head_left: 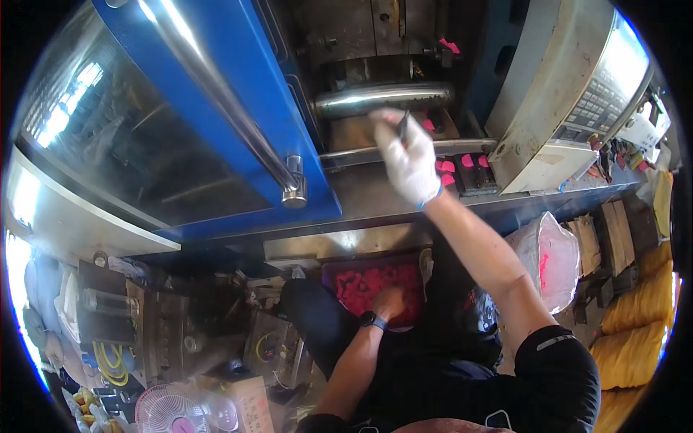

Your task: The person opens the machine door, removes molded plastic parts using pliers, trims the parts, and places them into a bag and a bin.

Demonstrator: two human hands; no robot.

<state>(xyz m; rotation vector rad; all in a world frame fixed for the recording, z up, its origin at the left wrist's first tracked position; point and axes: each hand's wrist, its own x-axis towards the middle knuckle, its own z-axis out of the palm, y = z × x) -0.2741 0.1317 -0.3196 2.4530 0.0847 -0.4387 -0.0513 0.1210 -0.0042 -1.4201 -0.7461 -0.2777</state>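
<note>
In the upper centre of the frame, the gloved fingers of the right hand are pinching a thin dark tool, tip up, against the steel bars inside the open machine. Small pink parts are lying on the ledge just right of that glove. Lower centre, the bare left hand is resting knuckles-up in a tray full of pink pieces; its finger spread cannot be told. At right, a white sack is standing below the control panel
</note>
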